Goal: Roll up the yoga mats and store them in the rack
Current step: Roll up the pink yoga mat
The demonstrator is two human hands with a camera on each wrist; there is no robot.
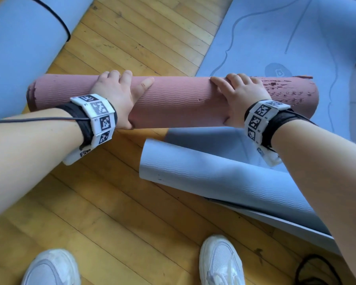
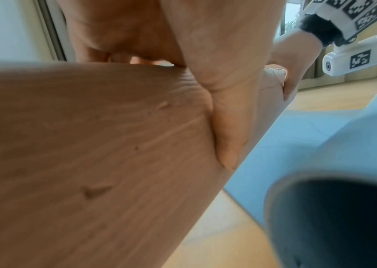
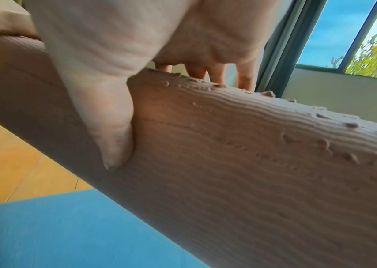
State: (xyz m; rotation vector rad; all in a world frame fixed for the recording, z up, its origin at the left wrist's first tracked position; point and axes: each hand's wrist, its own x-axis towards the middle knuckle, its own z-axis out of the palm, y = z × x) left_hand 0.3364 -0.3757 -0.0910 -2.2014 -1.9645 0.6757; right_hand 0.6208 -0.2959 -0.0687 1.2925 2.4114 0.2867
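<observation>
A rolled pink yoga mat lies crosswise in front of me, held above the wooden floor. Its right end is pitted and torn. My left hand grips the roll left of its middle, fingers over the top and thumb on the near side. My right hand grips it toward the right end in the same way. In the left wrist view my thumb presses into the pink mat. The right wrist view shows my thumb dug into the ribbed mat. No rack is in view.
A blue mat lies flat at the upper right, its near end curled into a loose roll. Another blue mat lies at the upper left with a black cord across it. My white shoes stand on the wooden floor.
</observation>
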